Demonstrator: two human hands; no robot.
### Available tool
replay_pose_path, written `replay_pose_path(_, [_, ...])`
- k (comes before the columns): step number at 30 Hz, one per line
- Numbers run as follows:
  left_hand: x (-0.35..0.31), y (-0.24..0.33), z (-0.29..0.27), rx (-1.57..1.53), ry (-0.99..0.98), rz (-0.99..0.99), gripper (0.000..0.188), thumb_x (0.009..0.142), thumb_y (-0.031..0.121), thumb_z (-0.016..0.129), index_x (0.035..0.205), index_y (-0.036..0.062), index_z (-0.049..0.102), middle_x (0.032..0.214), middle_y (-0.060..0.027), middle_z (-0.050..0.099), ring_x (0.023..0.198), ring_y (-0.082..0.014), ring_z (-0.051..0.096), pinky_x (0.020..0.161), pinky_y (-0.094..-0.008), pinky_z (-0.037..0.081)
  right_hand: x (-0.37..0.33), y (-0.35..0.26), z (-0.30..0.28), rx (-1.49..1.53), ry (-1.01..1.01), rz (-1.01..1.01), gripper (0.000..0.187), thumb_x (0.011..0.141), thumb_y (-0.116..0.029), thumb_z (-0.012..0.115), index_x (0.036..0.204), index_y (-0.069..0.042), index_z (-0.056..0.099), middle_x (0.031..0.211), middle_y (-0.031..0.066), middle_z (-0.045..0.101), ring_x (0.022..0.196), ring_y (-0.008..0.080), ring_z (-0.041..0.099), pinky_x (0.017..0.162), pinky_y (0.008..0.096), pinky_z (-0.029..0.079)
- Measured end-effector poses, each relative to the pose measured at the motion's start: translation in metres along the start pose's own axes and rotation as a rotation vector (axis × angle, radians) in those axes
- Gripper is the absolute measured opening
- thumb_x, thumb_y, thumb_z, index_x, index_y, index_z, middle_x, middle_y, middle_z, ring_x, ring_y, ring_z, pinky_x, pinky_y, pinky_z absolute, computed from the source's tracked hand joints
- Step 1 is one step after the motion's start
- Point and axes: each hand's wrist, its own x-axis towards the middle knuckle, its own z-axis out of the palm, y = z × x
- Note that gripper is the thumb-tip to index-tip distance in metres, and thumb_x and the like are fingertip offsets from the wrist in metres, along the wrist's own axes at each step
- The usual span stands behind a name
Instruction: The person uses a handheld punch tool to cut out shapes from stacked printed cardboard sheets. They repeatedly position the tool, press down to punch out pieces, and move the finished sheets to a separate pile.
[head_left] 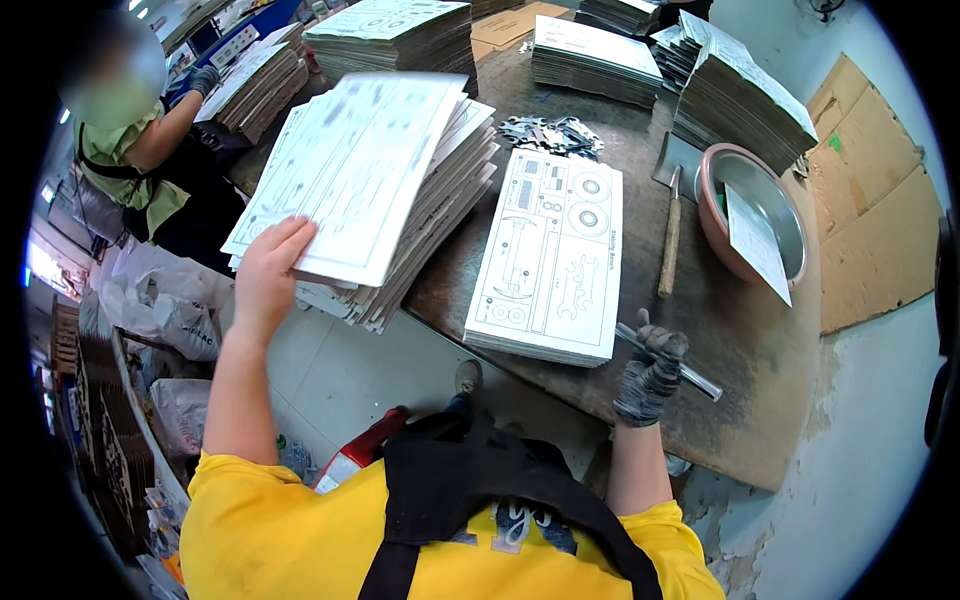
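While the bare left hand [268, 275] pinches the near corner of a printed white sheet [352, 170], thumb on top and fingers curled beneath, the sheet is lifted, tilted and slightly blurred above a thick stack of like sheets [425, 235] at the left edge of the counter [750, 360]. It is a stiff rectangular card, white, covered in fine grey line drawings of parts. The right hand [652, 372], in a dark grey knit glove, is closed round a short metal rod [690, 372] that lies on the counter, just beside the near right corner of a second, lower stack [552, 255] whose top sheet shows drawn circles and wrench shapes.

Counted: two stacks lie near the hands, and at least five more stand further back along the counter. One wooden-handled tool [670, 245] lies right of the lower stack, next to one round metal bowl [755, 215] with a pinkish rim and one slip of paper [757, 243] leaning in it. One heap of small punched-out grey pieces [552, 135] sits behind the lower stack. One other person in a green top [130, 160] works at far left.
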Motion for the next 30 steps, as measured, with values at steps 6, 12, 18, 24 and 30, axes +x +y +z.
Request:
replay_pose_path(6, [0.006,0.019,0.034,-0.273,-0.085,0.031,0.032,0.073,-0.006,0.049,0.100,0.0048,0.062,0.105,-0.0118,0.060,0.103,-0.0258,0.055,0.090,-0.0322,0.042,0.038,0.057,0.021,-0.025,-0.112,0.078,0.032,0.078,-0.033,0.063,0.060,-0.012,0.046,0.056,-0.0010,0.046,0.059,0.0125,0.048,0.094,0.0445,0.036])
replay_pose_path(12, [0.023,0.127,0.190,-0.531,-0.412,0.360,0.048,0.074,0.011,0.056,0.120,0.0017,0.045,0.126,-0.0173,0.043,0.119,-0.0309,0.040,0.100,-0.0399,0.031,0.096,0.142,0.047,-0.069,-0.140,0.059,0.029,0.082,-0.027,0.059,0.061,-0.010,0.048,0.055,0.0004,0.047,0.056,0.0123,0.048,0.091,0.0435,0.041])
replay_pose_path(18, [0.026,0.123,0.264,-0.311,-0.425,0.272,0.054,0.078,0.025,0.052,0.123,-0.0023,0.041,0.133,-0.0167,0.036,0.126,-0.0304,0.030,0.105,-0.0419,0.022,0.112,0.184,0.031,-0.089,-0.241,0.075,0.025,0.082,-0.025,0.059,0.066,-0.009,0.051,0.064,0.0016,0.051,0.062,0.0147,0.049,0.093,0.0415,0.038])
replay_pose_path(24, [0.025,0.122,0.264,-0.264,-0.399,0.277,0.053,0.077,0.023,0.052,0.121,-0.0043,0.042,0.131,-0.0186,0.037,0.124,-0.0314,0.033,0.104,-0.0421,0.024,0.103,0.183,0.043,-0.431,-0.308,0.169,0.016,0.083,-0.022,0.059,0.076,-0.007,0.058,0.078,0.0032,0.060,0.082,0.0140,0.055,0.075,0.0273,0.041])
replay_pose_path(30, [0.026,0.121,0.267,-0.276,-0.360,0.268,0.051,0.076,0.021,0.053,0.119,-0.0031,0.044,0.129,-0.0181,0.040,0.122,-0.0319,0.036,0.102,-0.0427,0.027,0.104,0.183,0.041,-0.429,-0.300,0.188,0.021,0.083,-0.026,0.059,0.082,-0.005,0.061,0.074,0.0027,0.060,0.073,0.0102,0.052,0.071,0.0256,0.041])
